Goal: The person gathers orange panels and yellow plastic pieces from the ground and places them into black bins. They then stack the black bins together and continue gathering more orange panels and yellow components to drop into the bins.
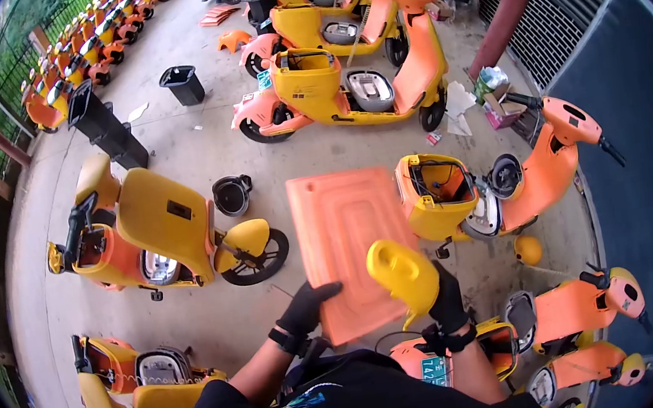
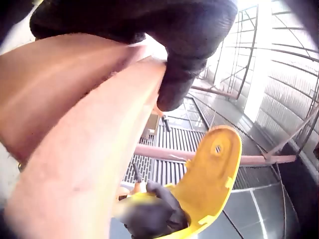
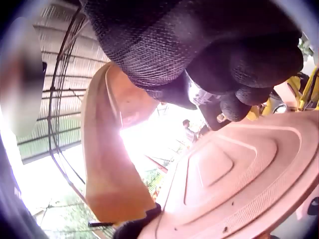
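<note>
My black-gloved left hand (image 1: pixel 305 311) grips the left edge of a flat orange panel (image 1: pixel 325 228) with stepped, rounded rectangles moulded into it. In the left wrist view, the thumb (image 2: pixel 174 84) lies over the edge of the panel (image 2: pixel 84 164). My gloved right hand (image 1: pixel 447 299) holds a curved yellow plastic cover (image 1: pixel 400 272), which overlaps the panel's lower right part in the head view. A hole shows near the end of the cover (image 2: pixel 214 169) in the left wrist view. Against the curled right fingers (image 3: pixel 239 74), a small shiny metal piece (image 3: pixel 199 97) shows in the right wrist view.
A scooter (image 1: pixel 158 225) with a yellow panel stands on the left, another orange scooter (image 1: pixel 540 186) on the right. A black helmet-like shell (image 1: pixel 232 195) lies on the floor beyond the left scooter. More scooters (image 1: pixel 376 75) and a black bin (image 1: pixel 182 85) stand farther ahead.
</note>
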The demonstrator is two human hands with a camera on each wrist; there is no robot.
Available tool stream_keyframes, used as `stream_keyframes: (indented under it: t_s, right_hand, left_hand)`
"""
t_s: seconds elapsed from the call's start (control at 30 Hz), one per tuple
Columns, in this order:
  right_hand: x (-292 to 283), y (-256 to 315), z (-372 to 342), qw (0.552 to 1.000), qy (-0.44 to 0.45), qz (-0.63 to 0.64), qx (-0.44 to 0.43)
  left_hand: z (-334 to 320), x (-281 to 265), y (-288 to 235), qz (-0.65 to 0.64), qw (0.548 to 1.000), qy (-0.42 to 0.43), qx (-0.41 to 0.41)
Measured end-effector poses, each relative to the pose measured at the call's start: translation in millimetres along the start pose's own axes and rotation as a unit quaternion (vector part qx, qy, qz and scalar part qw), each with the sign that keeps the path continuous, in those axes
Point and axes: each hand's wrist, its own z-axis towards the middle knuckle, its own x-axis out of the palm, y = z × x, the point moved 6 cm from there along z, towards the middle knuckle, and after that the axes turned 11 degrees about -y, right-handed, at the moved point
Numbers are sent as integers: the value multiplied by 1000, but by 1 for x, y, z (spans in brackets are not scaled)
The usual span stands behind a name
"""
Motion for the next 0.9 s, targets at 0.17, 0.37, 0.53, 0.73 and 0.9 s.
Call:
stream_keyframes:
  t_s: [0.17,0.37,0.53,0.73,0.9]
  right_hand:
    - [-17,-59,36,938,-43,243,244]
    - [-14,-136,76,898,-34,287,331]
    - [41,-118,125,903,-23,256,343]
    - [140,-106,218,914,35,302,269]
    - [187,-74,284,933,100,226,261]
  left_hand:
    - [28,-73,-25,-76,985,-135,74]
    - [18,-106,-79,-142,949,-234,159]
    - [25,-127,-113,-172,932,-267,176]
    - [59,-149,-183,-191,908,-306,212]
    - [86,-175,-224,-213,909,-298,200]
